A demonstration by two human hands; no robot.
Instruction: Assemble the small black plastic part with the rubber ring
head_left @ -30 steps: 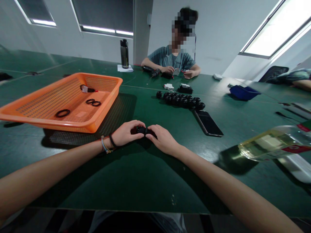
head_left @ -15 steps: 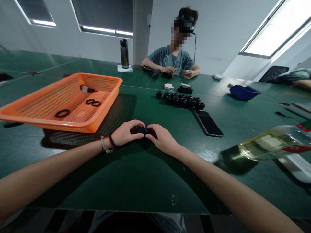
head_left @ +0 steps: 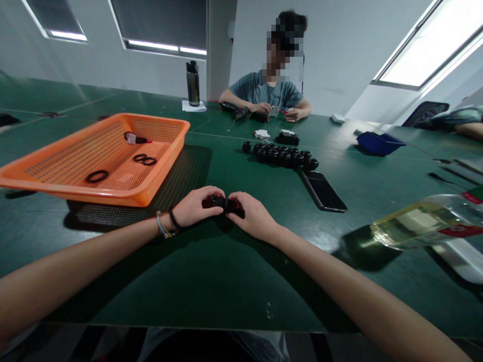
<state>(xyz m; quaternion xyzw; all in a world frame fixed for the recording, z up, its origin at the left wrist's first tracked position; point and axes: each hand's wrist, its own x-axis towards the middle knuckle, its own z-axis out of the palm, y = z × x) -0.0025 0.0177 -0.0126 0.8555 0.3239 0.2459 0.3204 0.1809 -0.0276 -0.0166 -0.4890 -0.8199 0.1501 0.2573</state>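
Observation:
Both hands grip one small black part (head_left: 219,201) just above the green table, near its middle. My left hand (head_left: 198,206) closes round its left end, thumb below and fingers above. Round the right end, my right hand (head_left: 252,213) is closed in the same way, its fingertips close to the left ones. A dark ring-like band shows between the two hands. The fingers cover most of the part, so I cannot tell its exact kind. Beyond my right hand lies a cluster of shiny black round pieces (head_left: 284,157).
An orange basket (head_left: 168,171) with several black rings stands at left. To the right lie a phone (head_left: 325,192), a bottle of yellow liquid (head_left: 411,221) and a blue tray (head_left: 379,143). Across the table (head_left: 226,281) a person (head_left: 260,90) handles small parts; a dark bottle (head_left: 192,85) stands nearby.
My right hand's fingers have shifted slightly on the black part. Otherwise the hands and the things on the table look the same.

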